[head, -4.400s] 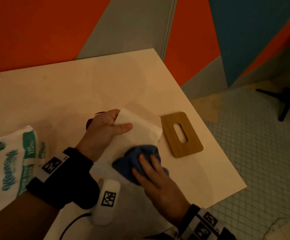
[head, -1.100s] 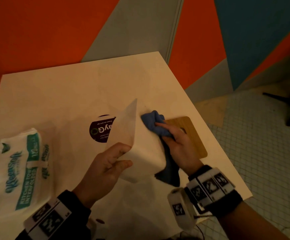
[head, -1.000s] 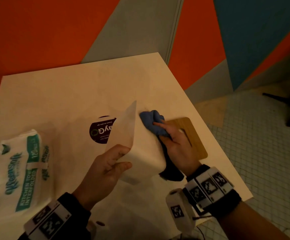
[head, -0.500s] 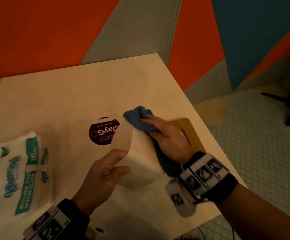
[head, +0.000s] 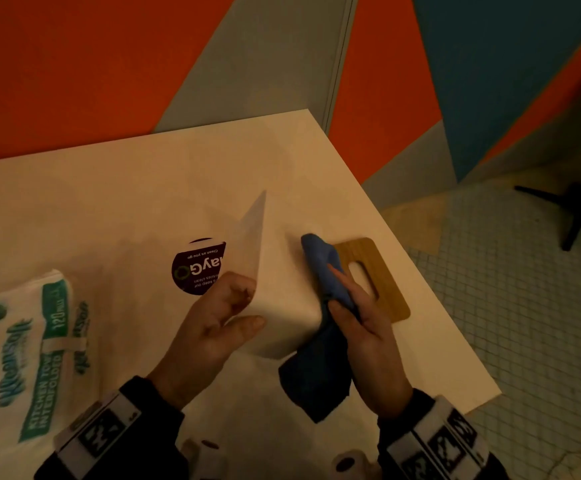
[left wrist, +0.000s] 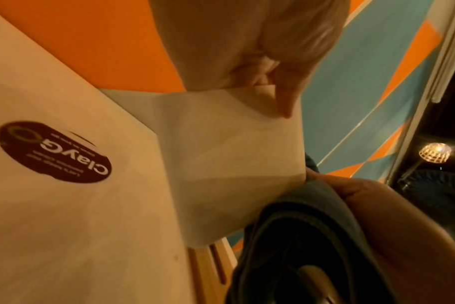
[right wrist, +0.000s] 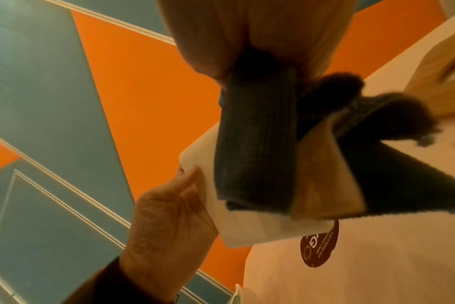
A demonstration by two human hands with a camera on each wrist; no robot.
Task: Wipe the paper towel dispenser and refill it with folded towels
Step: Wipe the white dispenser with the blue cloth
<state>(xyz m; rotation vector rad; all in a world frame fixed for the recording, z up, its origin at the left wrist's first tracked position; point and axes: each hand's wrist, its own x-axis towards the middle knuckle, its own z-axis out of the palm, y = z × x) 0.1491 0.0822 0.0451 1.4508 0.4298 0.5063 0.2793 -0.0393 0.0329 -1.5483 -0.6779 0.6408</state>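
From my head view, the white dispenser (head: 282, 282) sits tipped up on the table (head: 109, 202), its long axis running away from me, with one sharp corner pointing up and toward the wall. My left hand (head: 209, 327) grips its near left edge: thumb on the outer face, fingers curled round the rim. My right hand (head: 365, 337) presses the blue cloth (head: 320, 261) against the dispenser's right side, fingers long and nearly straight over the cloth, thumb tucked against it, so the cloth is pinched; its loose tail hangs below my palm. The wooden lid (head: 382, 275) with its slot lies flat just beyond that hand. The towel pack (head: 29, 351) lies at the table's left edge, well apart, and a dark round sticker (head: 195, 268) shows beside the dispenser.

From my left wrist, my fingers (left wrist: 286, 98) are hooked over the dispenser's (left wrist: 234, 154) upper rim, and the cloth (left wrist: 299, 236) is bunched against its lower right corner.

From my right wrist, the cloth (right wrist: 255, 133) drapes over the dispenser's (right wrist: 247, 226) edge, held in my fingers above, and my left hand (right wrist: 169, 216) clasps the far side.
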